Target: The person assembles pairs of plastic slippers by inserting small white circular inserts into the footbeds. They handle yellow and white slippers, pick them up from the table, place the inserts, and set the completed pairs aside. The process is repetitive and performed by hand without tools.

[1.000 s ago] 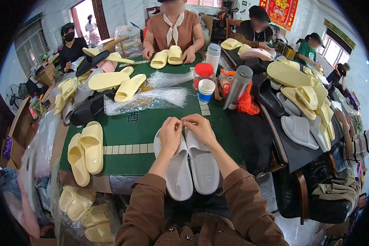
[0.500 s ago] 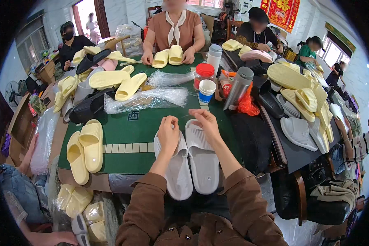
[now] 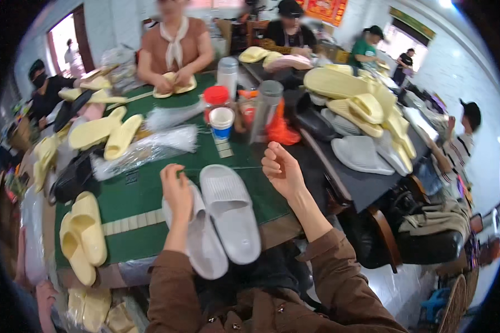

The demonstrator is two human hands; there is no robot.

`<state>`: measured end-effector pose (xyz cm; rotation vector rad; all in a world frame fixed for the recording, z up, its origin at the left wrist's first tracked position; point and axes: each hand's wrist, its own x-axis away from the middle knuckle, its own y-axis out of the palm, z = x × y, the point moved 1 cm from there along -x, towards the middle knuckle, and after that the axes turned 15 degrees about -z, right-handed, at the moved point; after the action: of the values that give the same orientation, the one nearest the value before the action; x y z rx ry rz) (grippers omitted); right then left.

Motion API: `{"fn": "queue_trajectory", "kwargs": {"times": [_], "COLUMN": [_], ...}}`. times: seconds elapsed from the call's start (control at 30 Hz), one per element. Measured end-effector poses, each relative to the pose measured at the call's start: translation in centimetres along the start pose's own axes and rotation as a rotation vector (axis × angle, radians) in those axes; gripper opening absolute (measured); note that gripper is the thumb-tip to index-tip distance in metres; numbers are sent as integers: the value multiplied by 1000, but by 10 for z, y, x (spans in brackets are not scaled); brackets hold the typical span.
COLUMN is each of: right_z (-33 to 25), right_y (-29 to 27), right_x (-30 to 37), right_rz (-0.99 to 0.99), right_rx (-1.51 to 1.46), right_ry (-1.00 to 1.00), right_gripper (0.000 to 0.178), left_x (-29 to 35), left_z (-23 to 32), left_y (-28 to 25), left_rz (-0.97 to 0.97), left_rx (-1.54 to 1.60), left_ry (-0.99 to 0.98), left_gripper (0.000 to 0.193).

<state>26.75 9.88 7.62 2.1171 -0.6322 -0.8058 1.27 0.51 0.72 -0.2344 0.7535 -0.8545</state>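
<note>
Two light grey slippers lie side by side at the near edge of the green-topped table, toes pointing away from me. Over the toe of the left grey slipper (image 3: 208,247) is my left hand (image 3: 176,191), its fingers loosely bent and apart. The right grey slipper (image 3: 230,208), with a ribbed strap, lies uncovered between my hands. My right hand (image 3: 283,169) is raised to the right of the pair, fingers curled together; whatever they may pinch is too small to make out.
Left of me stands a cream slipper pair (image 3: 89,233). Beyond lie bundled clear plastic strips (image 3: 150,152), a paper cup (image 3: 221,125), a red-lidded jar (image 3: 215,100) and a grey flask (image 3: 266,111). Slippers pile up on the dark right table (image 3: 322,166). A co-worker (image 3: 175,50) handles slippers opposite.
The view has swung to the right. My right hand has moved away from the right slipper, out to the right, its fingers now curled. My left hand stays by the left slipper's toe.
</note>
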Motion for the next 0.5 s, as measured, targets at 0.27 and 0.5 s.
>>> {"fn": "queue_trajectory", "kwargs": {"times": [0.27,0.5], "right_z": [-143,-240], "right_y": [27,-14], "right_x": [90,142], "right_rz": [476,973], "right_rx": [1064,2146], "right_ry": [-231,-142], "right_gripper": [12,35], "left_x": [-1,-11], "left_z": [7,43], "left_y": [5,-30], "left_rz": [-83,-41], "left_rx": [17,39], "left_ry": [-10,146], "left_gripper": [26,23]}}
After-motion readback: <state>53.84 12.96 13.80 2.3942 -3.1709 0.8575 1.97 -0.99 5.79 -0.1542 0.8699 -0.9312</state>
